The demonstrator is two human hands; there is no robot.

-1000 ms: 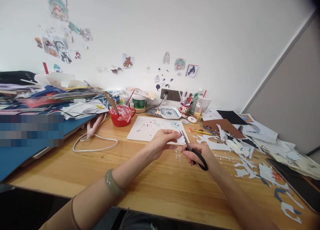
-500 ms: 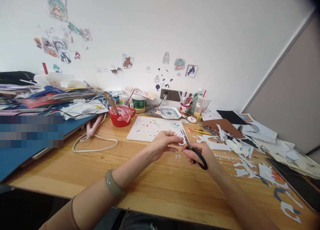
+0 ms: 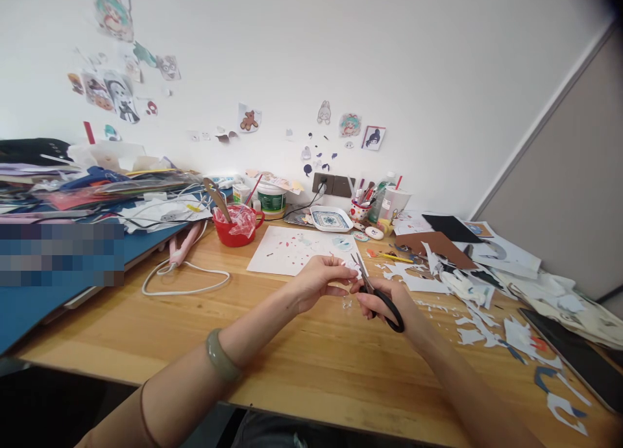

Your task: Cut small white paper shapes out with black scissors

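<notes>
Black-handled scissors [image 3: 384, 308] are in my right hand [image 3: 392, 298], its fingers wrapped round the loops, blades pointing up and away. Between thumb and fingers my left hand [image 3: 318, 284] pinches a small piece of white paper [image 3: 351, 266], which lies against the scissor blades. The piece is partly hidden by my fingers, and its outline is too small to read. Beyond my hands a white sheet [image 3: 272, 261] lies flat, with several tiny coloured cut-outs on it. Small white scraps [image 3: 347, 302] are on the wooden table [image 3: 302, 363] below my fingers.
A red mug [image 3: 236, 230] with plastic in it stands back left, near a pink tool [image 3: 182, 247] with a white cord. A patterned tray [image 3: 331, 219] and a pen cup [image 3: 359, 211] are at the wall. Paper offcuts [image 3: 474, 328] and a dark tablet-like slab [image 3: 574, 350] lie right.
The scissor blades stand slightly wider apart beside the paper. My fingers have shifted only a little; both hands keep their holds, and the table things are unmoved.
</notes>
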